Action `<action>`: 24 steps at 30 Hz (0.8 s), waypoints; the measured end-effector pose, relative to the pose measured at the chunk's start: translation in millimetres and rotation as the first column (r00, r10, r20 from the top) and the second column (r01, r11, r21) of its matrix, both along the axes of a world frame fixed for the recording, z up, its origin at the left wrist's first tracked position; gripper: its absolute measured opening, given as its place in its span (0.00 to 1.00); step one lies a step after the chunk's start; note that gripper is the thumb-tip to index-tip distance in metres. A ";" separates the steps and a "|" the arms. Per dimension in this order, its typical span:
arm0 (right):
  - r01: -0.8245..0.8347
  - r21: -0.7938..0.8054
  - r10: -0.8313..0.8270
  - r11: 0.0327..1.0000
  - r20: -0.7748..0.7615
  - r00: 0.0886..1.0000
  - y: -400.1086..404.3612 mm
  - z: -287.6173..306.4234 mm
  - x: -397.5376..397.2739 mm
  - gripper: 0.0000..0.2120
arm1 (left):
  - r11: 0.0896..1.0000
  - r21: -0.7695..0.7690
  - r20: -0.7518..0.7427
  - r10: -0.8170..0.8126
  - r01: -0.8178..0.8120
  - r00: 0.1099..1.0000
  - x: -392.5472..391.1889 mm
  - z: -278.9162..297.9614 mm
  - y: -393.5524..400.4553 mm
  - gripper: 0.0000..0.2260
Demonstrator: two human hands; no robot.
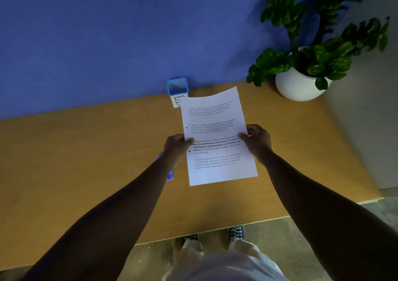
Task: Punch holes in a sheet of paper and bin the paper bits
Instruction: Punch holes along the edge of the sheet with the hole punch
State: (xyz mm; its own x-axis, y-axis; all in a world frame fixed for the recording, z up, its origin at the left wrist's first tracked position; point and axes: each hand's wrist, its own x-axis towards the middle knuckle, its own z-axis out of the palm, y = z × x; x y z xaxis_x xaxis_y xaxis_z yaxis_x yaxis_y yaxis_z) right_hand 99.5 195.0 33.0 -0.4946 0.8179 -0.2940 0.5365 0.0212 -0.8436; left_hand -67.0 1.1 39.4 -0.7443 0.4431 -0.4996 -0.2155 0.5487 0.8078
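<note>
Two hands: we hold one printed sheet above the desk, one hand on each long edge.
Desk (86, 162): wooden top, running under a blue wall.
Plant (301, 80): white pot at the far right corner, well apart from the sheet.
Sheet of paper (217, 134): long axis runs away from us, top edge tilted slightly right and curling near the bin; two punched holes show along its left margin.
Bin (177, 88): small blue-rimmed box by the wall, partly behind the sheet's top left corner.
Left hand (176, 148): arm stretched forward, thumb pinching the left edge between the holes.
Right hand (257, 140): arm stretched forward, thumb on top, fingers curled behind the right edge.
Blue object (170, 175): under our left wrist, mostly hidden.
</note>
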 end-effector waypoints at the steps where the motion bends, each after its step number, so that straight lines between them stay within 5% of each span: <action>1: 0.007 0.001 -0.007 1.000 0.009 1.000 3.5 -0.9 0.6 0.14 | 1.000 -0.010 0.026 -0.010 0.010 1.000 -0.4 -3.1 4.7 0.10; 24: 0.234 0.004 -0.233 0.972 0.099 0.967 121.0 -32.8 -8.5 0.13 | 0.997 -0.030 0.325 0.077 -0.071 0.943 -16.4 -41.1 136.1 0.05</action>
State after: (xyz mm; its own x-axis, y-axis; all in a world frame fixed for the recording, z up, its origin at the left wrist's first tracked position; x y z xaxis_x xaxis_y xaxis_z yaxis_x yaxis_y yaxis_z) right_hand 91.1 315.9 0.2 -0.2588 0.9049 -0.3380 0.6057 -0.1205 -0.7865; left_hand -83.3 137.3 -1.7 -0.5703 0.3816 -0.7274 -0.5059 0.5346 0.6770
